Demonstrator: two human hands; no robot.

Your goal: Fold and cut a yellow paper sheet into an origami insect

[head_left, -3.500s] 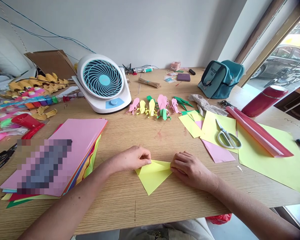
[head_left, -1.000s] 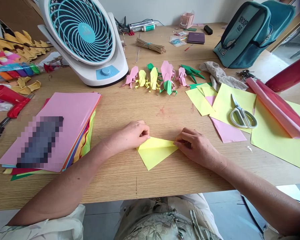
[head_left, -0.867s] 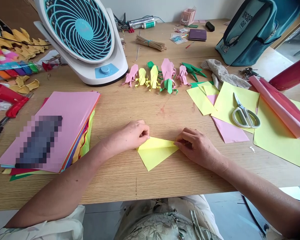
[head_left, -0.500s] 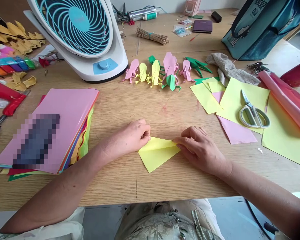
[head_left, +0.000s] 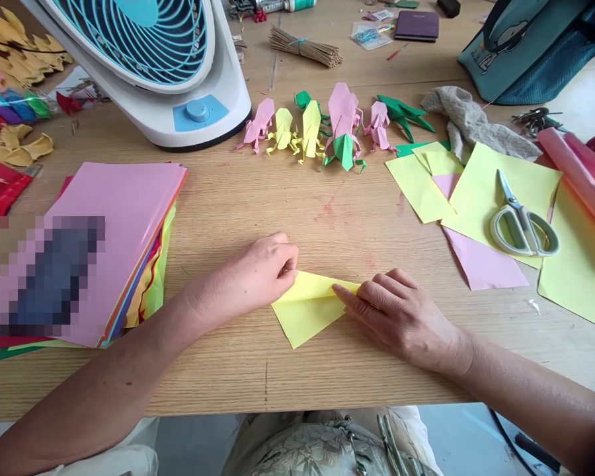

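Yellow folded paper sheet point(head_left: 307, 320) lies on the light wood-grain table point(head_left: 218, 380), near the front edge, between the two hands. Step in hand, as judged from the posture: forming or pressing a crease across the upper part of the sheet. Visible condition: roughly triangular outline, one corner pointing toward the person, a narrow flap along the far side, and a fold line running crosswise below it. The surface appears smooth and matte; the layers beneath cannot be counted.

Left hand point(head_left: 265, 271): fingers curled, thumb and fingertips apparently pinching the sheet at its far left edge. Right hand point(head_left: 401, 317): one digit extended flat onto the right end of the flap, the other fingers loosely bent over the right corner; whether it also grips from below cannot be told. The next move would seem to call for steady left-hand restraint and even pressure along the fold, with edges kept aligned.

Beyond the sheet, a row of pink, yellow and green folded-paper figures point(head_left: 311, 125) stands across the table. To the right, metal scissors with pale grey-green handles point(head_left: 520, 215) rest on loose yellow paper sheets point(head_left: 421, 195). To the left lies a pink-topped stack of coloured paper point(head_left: 121, 205), near the white-and-blue plastic fan point(head_left: 223, 92).
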